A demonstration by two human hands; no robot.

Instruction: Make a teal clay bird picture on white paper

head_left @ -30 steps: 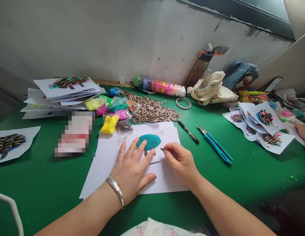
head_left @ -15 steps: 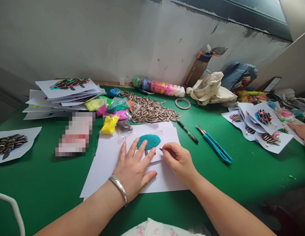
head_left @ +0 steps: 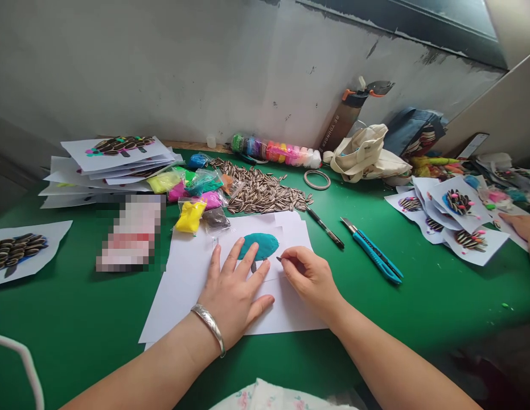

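Observation:
A flat oval of teal modelling clay [head_left: 261, 246] is on a small sheet of white paper [head_left: 271, 274], which lies on larger white sheets [head_left: 179, 293]. My left hand [head_left: 233, 290] rests spread on the small sheet, its fingers partly covering the oval. A dark grey strip [head_left: 253, 266] shows below the oval between two of those fingers. To the right, my right hand [head_left: 309, 276] pinches a small dark pointed piece [head_left: 279, 259] between thumb and forefinger, just off the oval's edge. What this piece is made of cannot be made out.
Behind the paper are a pile of sunflower seeds [head_left: 265, 191] and bagged coloured clay [head_left: 190, 216]. A pen [head_left: 327, 229] and blue utility knife [head_left: 373, 250] lie to the right. Stacked seed pictures [head_left: 115, 156] stand left; others [head_left: 459, 222] lie near another person's hand [head_left: 521, 226].
My left hand has shifted very slightly to the right on the paper. My right hand keeps its pinch on the dark piece in almost the same spot.

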